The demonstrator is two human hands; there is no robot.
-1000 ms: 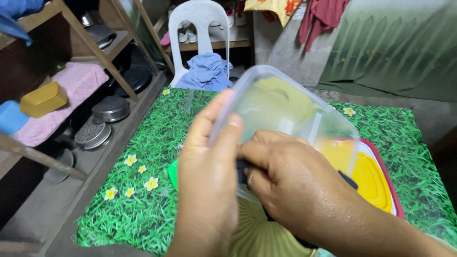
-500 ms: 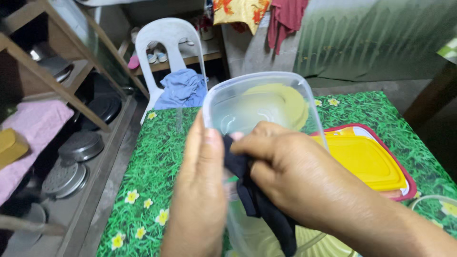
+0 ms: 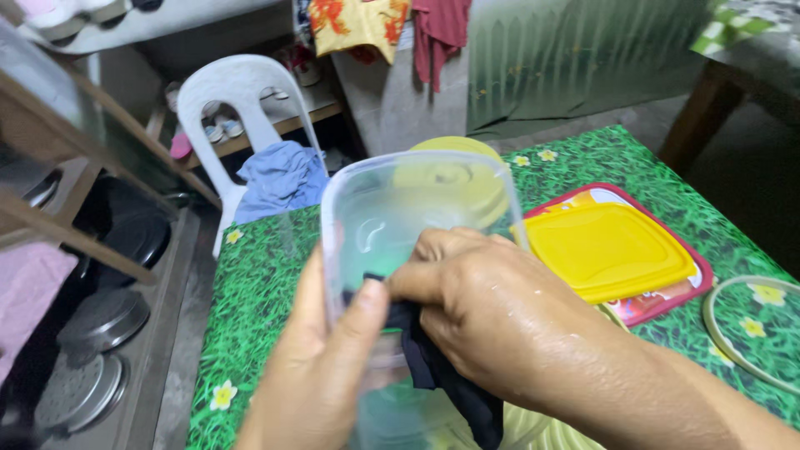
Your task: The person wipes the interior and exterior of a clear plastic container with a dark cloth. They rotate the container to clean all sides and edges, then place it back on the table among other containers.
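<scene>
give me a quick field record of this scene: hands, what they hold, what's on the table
left hand: grips the rim of the clear plastic container
right hand: presses a dark cloth against the container
table: grass-print cover with small flowers
beside the container: yellow rectangular lid on a red-rimmed lid, round yellow lid behind
background: white plastic chair with blue cloth

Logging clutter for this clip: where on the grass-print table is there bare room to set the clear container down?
Free: the left strip of the table between its edge and the left hand. Crowded: the right side, with the yellow lid and clear round lid.
</scene>
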